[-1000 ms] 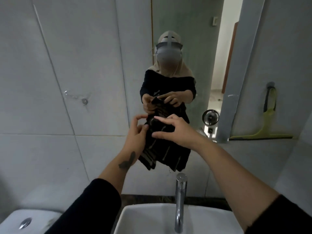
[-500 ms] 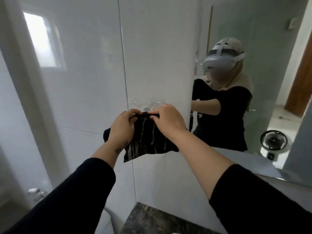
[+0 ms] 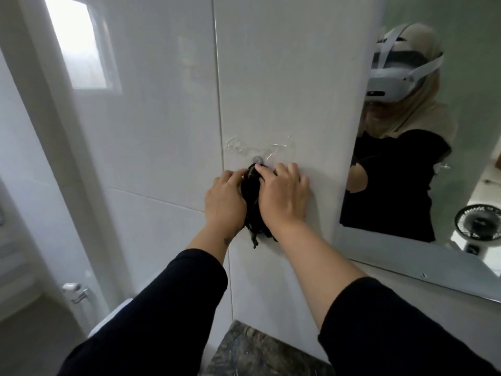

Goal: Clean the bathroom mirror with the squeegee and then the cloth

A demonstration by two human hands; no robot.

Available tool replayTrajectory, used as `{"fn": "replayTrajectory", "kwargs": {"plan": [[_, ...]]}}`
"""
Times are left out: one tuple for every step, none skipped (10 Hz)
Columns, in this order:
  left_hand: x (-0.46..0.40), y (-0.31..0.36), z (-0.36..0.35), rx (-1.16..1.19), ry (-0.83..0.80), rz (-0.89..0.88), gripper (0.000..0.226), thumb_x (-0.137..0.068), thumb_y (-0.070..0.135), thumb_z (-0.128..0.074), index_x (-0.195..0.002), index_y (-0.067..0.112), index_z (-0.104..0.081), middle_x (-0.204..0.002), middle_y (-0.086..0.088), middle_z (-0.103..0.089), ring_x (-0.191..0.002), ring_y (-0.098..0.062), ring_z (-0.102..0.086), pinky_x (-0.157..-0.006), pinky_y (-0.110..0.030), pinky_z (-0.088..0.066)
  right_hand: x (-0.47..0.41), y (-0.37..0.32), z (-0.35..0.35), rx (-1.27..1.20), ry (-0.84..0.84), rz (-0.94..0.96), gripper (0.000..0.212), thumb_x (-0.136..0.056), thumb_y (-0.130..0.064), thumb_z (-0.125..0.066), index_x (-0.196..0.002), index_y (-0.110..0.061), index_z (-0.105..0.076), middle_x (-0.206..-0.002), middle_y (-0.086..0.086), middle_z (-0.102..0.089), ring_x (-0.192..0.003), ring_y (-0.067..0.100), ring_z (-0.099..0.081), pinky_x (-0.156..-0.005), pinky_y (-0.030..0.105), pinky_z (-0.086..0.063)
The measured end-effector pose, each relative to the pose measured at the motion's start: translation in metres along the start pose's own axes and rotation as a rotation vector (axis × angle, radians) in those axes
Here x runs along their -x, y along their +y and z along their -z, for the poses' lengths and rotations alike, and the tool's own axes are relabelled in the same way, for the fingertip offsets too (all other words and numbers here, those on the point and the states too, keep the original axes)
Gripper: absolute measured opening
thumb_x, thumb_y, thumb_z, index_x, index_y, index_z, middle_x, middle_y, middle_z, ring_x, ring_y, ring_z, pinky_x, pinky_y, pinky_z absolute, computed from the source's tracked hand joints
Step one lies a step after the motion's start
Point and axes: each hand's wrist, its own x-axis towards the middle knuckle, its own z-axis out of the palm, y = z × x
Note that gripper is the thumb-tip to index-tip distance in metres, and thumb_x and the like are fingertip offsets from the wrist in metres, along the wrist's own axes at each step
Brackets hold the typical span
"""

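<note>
White tiled wall [image 3: 162, 131] fills most of the view; mirror [image 3: 439, 185] mounted at its right edge. Dark stone desk [image 3: 260, 354] at bottom. Left hand [image 3: 225, 204] and right hand [image 3: 284, 199] both pressed toward the wall, the bunched black cloth [image 3: 252, 202] between them, fingers [image 3: 292, 169] curled onto it. Cloth top touches a small wall hook [image 3: 257, 160], left of the mirror.

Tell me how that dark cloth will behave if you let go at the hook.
The dark cloth looks limp: it bunches between the left hand and right hand, its tail dangling. Probably light. It may slide off the small wall hook unless looped over.
</note>
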Motion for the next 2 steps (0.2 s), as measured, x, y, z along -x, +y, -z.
{"fn": "replayTrajectory", "kwargs": {"plan": [[0.002,0.011,0.016,0.072,-0.153,0.086,0.048,-0.093,0.017,-0.038,-0.139,0.027,-0.042,-0.136,-0.001,-0.052,-0.123,-0.024,-0.049,-0.103,-0.041,-0.038,0.009,-0.002,0.017,-0.082,-0.091,-0.037,0.050,-0.094,-0.024,-0.047,-0.141,-0.038,-0.039,-0.129,0.006,-0.044,-0.118,0.027,-0.037,-0.092,0.038,-0.033],[0.059,-0.001,0.025,0.080,-0.106,0.096,0.056,-0.094,0.017,-0.040,-0.148,0.024,-0.026,-0.149,-0.002,-0.040,-0.136,-0.023,-0.036,-0.112,-0.047,-0.028,0.069,0.016,0.045,-0.169,-0.107,-0.048,0.064,-0.092,-0.028,-0.051,-0.148,-0.040,-0.022,-0.142,0.010,-0.032,-0.125,0.028,-0.032,-0.101,0.040,-0.034]]}}
